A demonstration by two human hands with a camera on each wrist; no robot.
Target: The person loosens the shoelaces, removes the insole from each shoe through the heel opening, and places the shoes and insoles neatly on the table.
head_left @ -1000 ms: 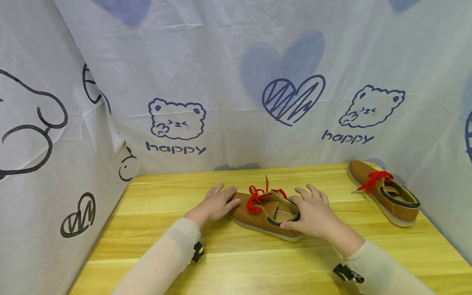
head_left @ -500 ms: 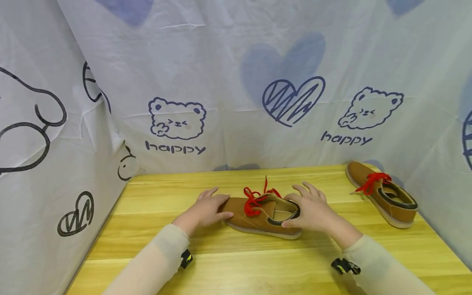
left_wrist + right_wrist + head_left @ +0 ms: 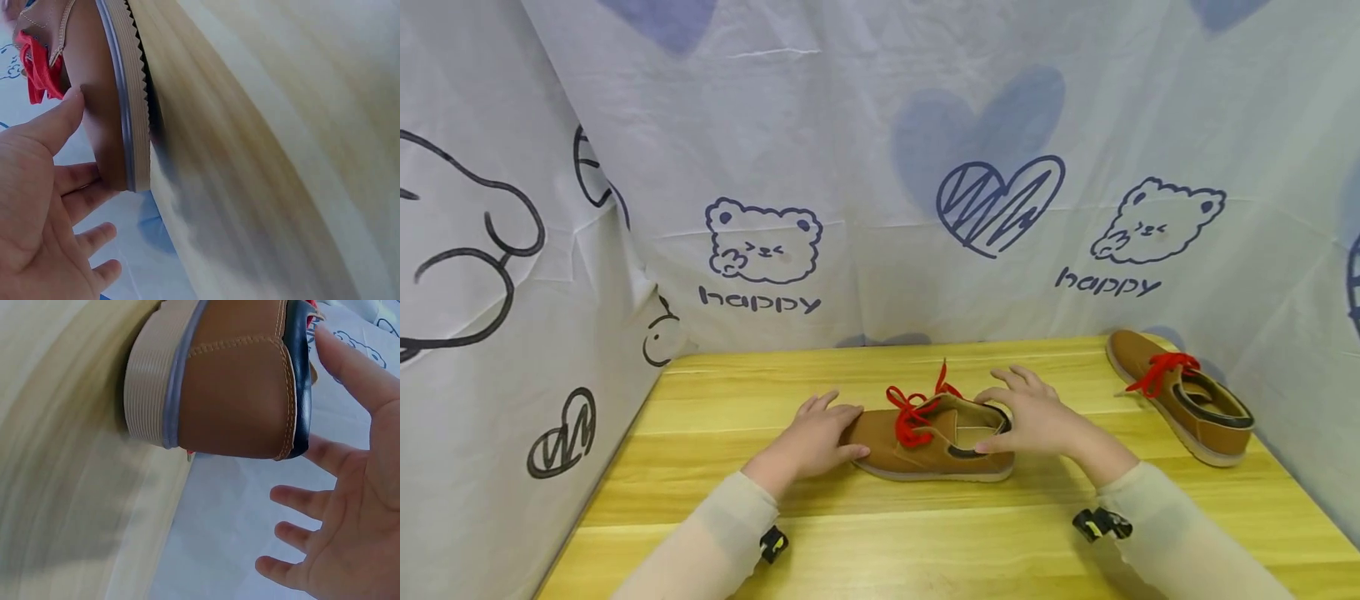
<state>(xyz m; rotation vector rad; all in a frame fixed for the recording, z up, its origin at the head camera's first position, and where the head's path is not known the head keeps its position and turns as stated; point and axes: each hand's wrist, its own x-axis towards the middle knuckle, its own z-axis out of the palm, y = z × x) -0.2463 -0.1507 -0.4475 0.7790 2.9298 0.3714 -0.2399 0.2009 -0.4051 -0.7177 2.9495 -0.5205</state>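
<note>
two shoes (image 3: pixel 877 446) (image 3: pixel 1223 433), two hands (image 3: pixel 816 437) (image 3: pixel 1037 421), one table (image 3: pixel 880 542) and, seemingly, two small black wrist devices (image 3: pixel 773 544) (image 3: pixel 1101 524).

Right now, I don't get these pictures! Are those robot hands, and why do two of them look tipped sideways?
No robot here: these are a person's own bare hands. The wide picture comes from a camera on the person's head, looking forward and down. The two tipped ones come from a camera on each wrist; they probably look sideways because the cameras tilt along with the wrists.

On the wooden table are two brown shoes with red laces. The left hand holds the toe of the near shoe, and the right hand holds it by the heel. The other shoe sits off to the right. Behind everything hangs a white cloth with bears and hearts on it.
</note>
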